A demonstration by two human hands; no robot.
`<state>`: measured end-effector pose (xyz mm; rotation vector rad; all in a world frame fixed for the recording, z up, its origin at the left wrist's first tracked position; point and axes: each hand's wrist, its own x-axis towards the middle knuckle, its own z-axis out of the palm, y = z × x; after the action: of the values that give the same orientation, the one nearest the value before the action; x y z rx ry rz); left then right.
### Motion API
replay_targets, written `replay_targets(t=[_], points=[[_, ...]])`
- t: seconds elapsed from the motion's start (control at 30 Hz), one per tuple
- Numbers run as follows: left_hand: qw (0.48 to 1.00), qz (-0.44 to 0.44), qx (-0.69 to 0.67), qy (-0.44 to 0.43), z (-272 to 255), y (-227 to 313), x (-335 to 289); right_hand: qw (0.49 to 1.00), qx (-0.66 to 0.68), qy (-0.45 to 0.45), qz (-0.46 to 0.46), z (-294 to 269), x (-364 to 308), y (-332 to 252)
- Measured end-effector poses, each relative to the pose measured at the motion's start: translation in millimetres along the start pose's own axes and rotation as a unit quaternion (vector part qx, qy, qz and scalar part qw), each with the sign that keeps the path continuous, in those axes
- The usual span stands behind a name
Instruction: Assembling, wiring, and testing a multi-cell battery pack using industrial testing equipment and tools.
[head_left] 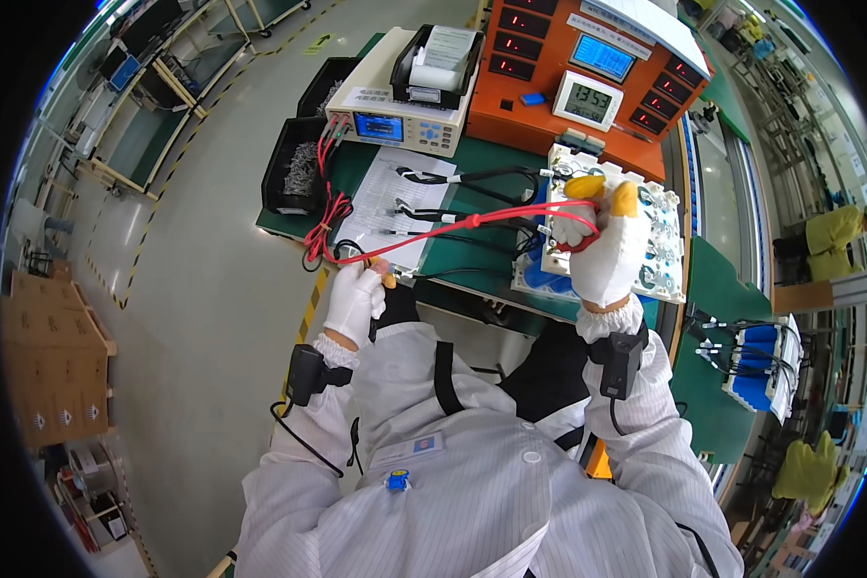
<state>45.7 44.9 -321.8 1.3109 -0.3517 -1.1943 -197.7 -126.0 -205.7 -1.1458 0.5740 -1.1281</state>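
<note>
My right hand (609,246), white-gloved with yellow fingertips, is closed on one end of a red test lead (472,221) over the white top of a battery pack (658,231) with blue cells. The lead's tip is hidden by the fingers. At the table's front edge my left hand (354,301), in a matching glove, pinches the other red lead's end beside a thin black cable; exactly what its fingertips touch is too small to tell. Black cables (477,177) with metal ends run from the pack over a printed sheet (380,197). Both leads plug into a cream bench meter (395,111).
Black bins (294,169) of small metal parts stand left of the sheet. An orange instrument cabinet (539,87) with displays and a small white clock (588,99) rises behind. Another blue-and-white pack (763,366) lies at right. Cartons (56,356) are stacked on the left floor.
</note>
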Motion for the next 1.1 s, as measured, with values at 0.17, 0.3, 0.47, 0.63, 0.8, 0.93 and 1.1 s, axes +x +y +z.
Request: replay_targets(t=[0.17,0.3,0.47,0.63,0.8,0.93,1.1], points=[[0.995,0.027,0.094,0.011,-0.6,5.2,-6.1,0.952,-0.304,-0.018,0.008,12.0,1.6,-21.4],[0.997,0.032,0.067,-0.003,-0.3,8.7,-12.9,0.851,-0.438,0.052,-0.285,16.8,-18.6,-29.7],[0.990,0.026,-0.069,-0.117,6.8,11.4,-23.6,0.794,-0.481,-0.183,-0.324,48.8,-64.8,-22.7],[0.973,0.033,-0.128,-0.191,18.9,12.9,-34.1,0.779,-0.543,-0.273,-0.153,69.9,-64.7,49.5],[0.994,0.050,0.045,-0.081,26.7,16.9,-39.8,0.849,-0.462,-0.234,-0.106,63.6,-71.0,67.5],[0.991,0.014,0.035,-0.126,33.0,17.1,-33.0,0.857,-0.462,-0.210,-0.087,56.4,-67.9,68.6],[0.988,0.038,0.089,-0.119,40.6,25.5,-32.7,0.891,-0.414,-0.188,-0.003,49.1,-71.5,72.4]])
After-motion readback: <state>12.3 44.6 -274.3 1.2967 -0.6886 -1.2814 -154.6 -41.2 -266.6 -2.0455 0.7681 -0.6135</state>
